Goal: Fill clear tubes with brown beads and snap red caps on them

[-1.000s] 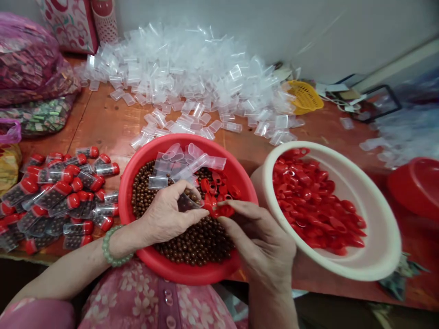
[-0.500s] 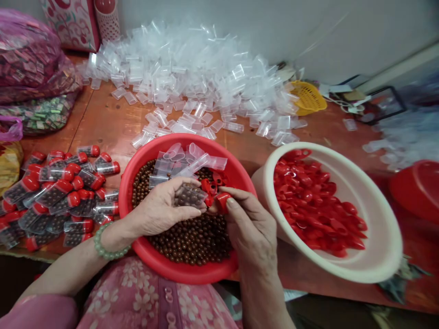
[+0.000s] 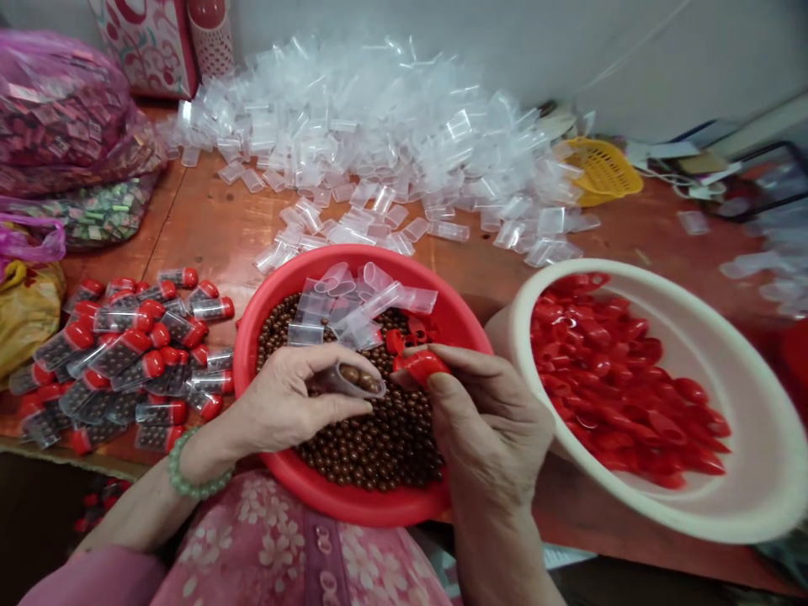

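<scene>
My left hand holds a clear plastic tube between thumb and fingers, its open end turned to the right, with brown beads or balls inside. My right hand pinches a red cap, a short gap away from the tube's mouth. Both hands are over a red basin full of small round brown balls. Several empty clear tubes and a few red caps lie on top of the balls.
Right of the basin stands a tilted cream tub of red caps. Filled, capped tubes are heaped at left. Behind lies a big pile of clear tubes, with a yellow basket beside it. Purple bags sit far left.
The tube's open end has turned more toward me, and the red cap has drawn slightly away from it. The whole view has shifted a little to the left.
</scene>
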### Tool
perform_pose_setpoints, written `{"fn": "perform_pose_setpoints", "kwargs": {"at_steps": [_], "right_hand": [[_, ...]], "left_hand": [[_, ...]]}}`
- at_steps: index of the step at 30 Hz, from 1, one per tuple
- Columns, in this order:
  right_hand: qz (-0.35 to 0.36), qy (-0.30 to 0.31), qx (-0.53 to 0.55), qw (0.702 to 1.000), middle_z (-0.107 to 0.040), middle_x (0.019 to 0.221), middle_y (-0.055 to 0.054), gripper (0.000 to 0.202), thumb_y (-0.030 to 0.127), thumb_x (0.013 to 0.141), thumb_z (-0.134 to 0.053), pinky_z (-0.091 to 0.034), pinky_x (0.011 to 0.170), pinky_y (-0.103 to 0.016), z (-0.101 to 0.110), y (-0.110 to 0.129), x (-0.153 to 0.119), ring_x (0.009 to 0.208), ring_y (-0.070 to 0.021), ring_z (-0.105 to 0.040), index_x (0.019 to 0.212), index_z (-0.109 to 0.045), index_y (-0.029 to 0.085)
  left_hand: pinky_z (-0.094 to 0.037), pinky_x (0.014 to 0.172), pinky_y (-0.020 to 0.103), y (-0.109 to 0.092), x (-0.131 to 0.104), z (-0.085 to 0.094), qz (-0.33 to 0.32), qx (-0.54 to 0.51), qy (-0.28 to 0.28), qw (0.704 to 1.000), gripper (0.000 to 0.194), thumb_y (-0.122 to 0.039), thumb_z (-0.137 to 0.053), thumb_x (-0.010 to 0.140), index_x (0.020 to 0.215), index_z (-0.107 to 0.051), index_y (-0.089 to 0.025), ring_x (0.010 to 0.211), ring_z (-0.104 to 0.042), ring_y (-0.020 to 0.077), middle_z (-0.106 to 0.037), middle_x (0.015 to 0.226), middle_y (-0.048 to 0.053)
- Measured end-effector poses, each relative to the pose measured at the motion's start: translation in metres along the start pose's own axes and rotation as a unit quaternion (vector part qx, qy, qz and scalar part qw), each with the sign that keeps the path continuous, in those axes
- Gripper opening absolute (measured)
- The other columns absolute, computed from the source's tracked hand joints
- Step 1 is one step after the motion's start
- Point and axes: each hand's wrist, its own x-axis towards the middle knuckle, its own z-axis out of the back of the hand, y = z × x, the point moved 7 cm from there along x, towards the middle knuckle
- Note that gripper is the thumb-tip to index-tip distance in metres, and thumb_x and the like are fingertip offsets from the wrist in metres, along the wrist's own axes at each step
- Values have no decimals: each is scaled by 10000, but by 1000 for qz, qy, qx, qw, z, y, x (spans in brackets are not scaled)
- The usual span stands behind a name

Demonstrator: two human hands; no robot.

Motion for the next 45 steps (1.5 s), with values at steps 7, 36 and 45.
{"fn": "perform_pose_setpoints", "kwargs": {"at_steps": [7, 36, 45], "right_hand": [[80, 49, -66, 993, -741, 958, -2, 253, 158, 818, -702, -559, 874, -324, -26, 28, 8, 896, -156, -700, 1037, -719, 282], [193, 188, -176, 947, -731, 951, -9, 286, 114, 831, -666, -578, 788, -320, -70, 45, 18, 876, -167, -691, 1063, -693, 279], [190, 196, -232, 933, -734, 943, -19, 257, 120, 830, -662, -581, 779, -310, -54, 35, 16, 871, -175, -693, 1036, -704, 269]], "left_hand": [[-446, 796, 248, 10, -1, 4, -14, 2, -4, 1000, 141, -181, -653, 794, 927, -633, -140, 808, -576, 120, -634, 859, 8], [-441, 863, 285, 23, 0, 10, -29, -30, 24, 999, 186, -158, -595, 819, 1000, -632, -135, 857, -563, 143, -618, 884, 3], [-424, 762, 250, 27, 0, 12, 1, -16, 12, 1000, 136, -152, -597, 804, 939, -603, -137, 748, -519, 110, -582, 808, -17]]}}
